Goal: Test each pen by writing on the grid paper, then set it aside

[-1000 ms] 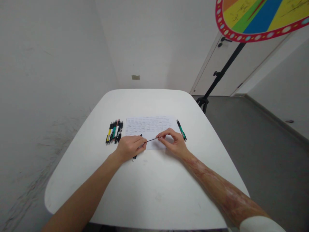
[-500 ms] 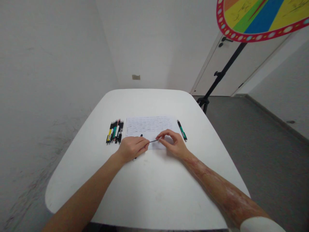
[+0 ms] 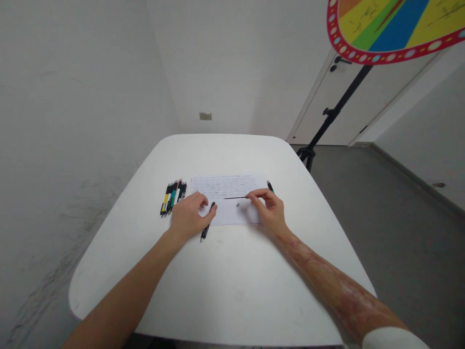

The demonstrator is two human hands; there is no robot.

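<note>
Clock dial centred on the rod, 12 toward the table's far edge.

Thin, straight, dark rod (image 3: 234, 198): over the sheet, nearly level across the view. Right end at the fingertips; rest projects free toward 9 o'clock, so the grip is on one end only.

Right hand (image 3: 269, 209), at 3 to 4 o'clock: thumb and fingertips pinched together on the rod, other fingers bent behind. Whether the rod's free end touches paper, cannot tell.

Small grey roundish piece (image 3: 237, 204), material unclear: on the sheet at 6 o'clock, just beside the rod.

Slim black pen with a silvery tip (image 3: 205, 232): slanted at about 8 o'clock, tip toward 7, upper part over the sheet.

Left hand (image 3: 187, 213), between 8 and 9: thumb and curled fingers well parted, gap bare. Thumb crosses the slim black pen; pressure on it, cannot tell.

White paper sheet with handwritten lines (image 3: 228, 215): beneath all this.

Row of black, yellow, white and green pens (image 3: 173, 198): side by side at 9, beyond the left hand.

Black pen end with a sliver of green (image 3: 270, 185): between 2 and 3, remainder hidden by the right hand.

White round-cornered table (image 3: 232, 291) bears everything.

Multicoloured red-rimmed wheel (image 3: 392, 31) on a black stand (image 3: 334, 112): about 2 o'clock.
</note>
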